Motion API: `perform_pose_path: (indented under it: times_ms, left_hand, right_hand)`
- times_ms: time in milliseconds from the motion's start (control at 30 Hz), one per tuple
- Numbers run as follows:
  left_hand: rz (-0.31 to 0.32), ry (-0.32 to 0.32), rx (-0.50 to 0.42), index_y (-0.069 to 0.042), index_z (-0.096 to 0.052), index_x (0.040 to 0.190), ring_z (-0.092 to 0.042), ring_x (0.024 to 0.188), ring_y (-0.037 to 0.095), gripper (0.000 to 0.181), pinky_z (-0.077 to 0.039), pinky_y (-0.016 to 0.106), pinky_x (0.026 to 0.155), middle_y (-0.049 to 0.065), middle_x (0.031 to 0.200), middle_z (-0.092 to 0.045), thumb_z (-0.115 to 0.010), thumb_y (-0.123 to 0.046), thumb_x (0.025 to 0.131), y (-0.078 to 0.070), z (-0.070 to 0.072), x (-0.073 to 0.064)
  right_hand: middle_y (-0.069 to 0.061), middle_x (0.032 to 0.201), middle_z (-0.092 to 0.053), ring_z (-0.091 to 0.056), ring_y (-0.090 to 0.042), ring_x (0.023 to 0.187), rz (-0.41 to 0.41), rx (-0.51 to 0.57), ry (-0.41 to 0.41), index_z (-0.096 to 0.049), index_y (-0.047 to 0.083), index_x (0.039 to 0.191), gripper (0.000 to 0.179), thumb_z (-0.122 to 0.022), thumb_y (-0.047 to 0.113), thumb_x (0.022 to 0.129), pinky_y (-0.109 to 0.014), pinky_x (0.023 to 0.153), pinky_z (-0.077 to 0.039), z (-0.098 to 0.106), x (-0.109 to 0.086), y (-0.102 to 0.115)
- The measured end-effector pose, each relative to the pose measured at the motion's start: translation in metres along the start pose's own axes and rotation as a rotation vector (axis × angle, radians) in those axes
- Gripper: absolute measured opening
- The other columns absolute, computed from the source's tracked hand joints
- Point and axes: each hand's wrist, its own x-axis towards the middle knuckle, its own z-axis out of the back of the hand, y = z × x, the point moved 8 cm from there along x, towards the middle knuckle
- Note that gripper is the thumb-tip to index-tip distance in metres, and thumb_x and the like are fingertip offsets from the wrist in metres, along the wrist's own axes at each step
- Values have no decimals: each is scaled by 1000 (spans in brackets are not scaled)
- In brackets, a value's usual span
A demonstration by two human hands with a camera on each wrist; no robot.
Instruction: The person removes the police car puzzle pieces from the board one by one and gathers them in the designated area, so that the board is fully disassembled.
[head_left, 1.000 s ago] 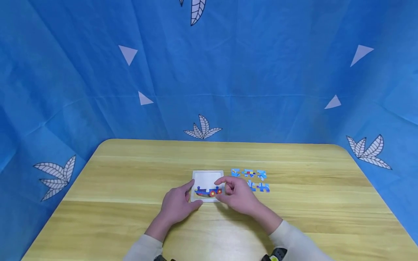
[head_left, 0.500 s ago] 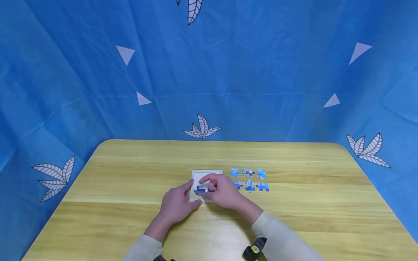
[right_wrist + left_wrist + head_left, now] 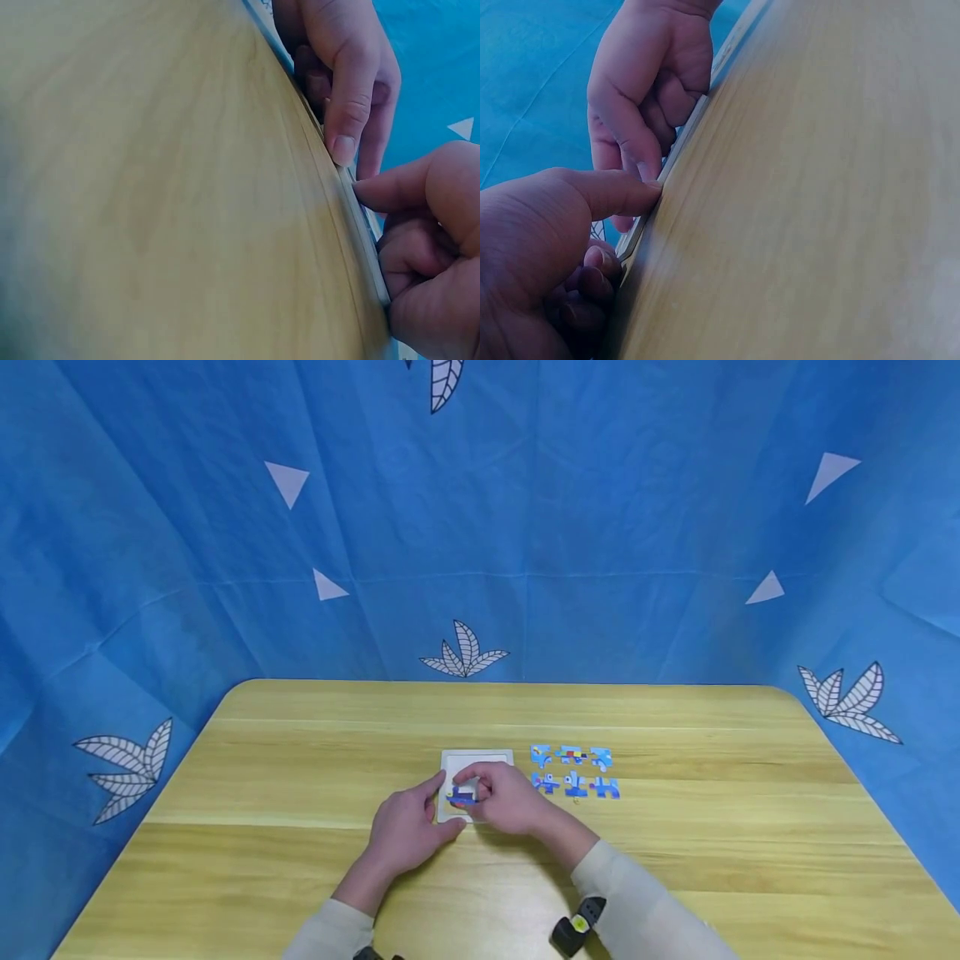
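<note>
A white-rimmed puzzle tray (image 3: 472, 752) lies on the table, with blue puzzle pieces (image 3: 461, 797) along its near side. My left hand (image 3: 405, 831) grips the tray's left side; in the left wrist view, its thumb (image 3: 634, 193) presses on the near edge. Over the tray's right half reaches my right hand (image 3: 510, 797). Its index finger and thumb are apart, around the left-hand pieces, with the thumb close against them. It covers the pieces further right, and whether it pinches one cannot be seen.
Right of the tray, several loose puzzle pieces (image 3: 575, 785) lie face up in two rows. The wooden table (image 3: 720, 827) extends to both sides. Behind it hangs a blue cloth (image 3: 600, 527) with leaf prints.
My right hand has moved left across the tray, from its right edge to the left-hand pieces, uncovering loose pieces on the right. In the last half second it barely shifts. My left hand stays put.
</note>
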Motion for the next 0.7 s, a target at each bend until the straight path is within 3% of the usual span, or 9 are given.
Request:
perform_pose_path:
  times_ms: [500,700]
  left_hand:
    - [3,1,-6,-2,-57,141,-31,46,9,76,-23,28,46,-7,55,-40,-81,-40,80,-3,3,-1]
    - [14,4,-5,-3,-56,141,-31,46,9,76,-23,28,46,-7,55,-40,-81,-40,80,-3,3,-1]
  right_hand:
    - [3,60,-40,-37,-12,53,-70,64,21,-66,9,108,32,-65,-10,82,-27,54,-32,0,2,0]
    - [3,59,-40,-37,-12,52,-52,97,14,-63,8,105,31,-65,-12,82,-27,54,-33,-1,1,0]
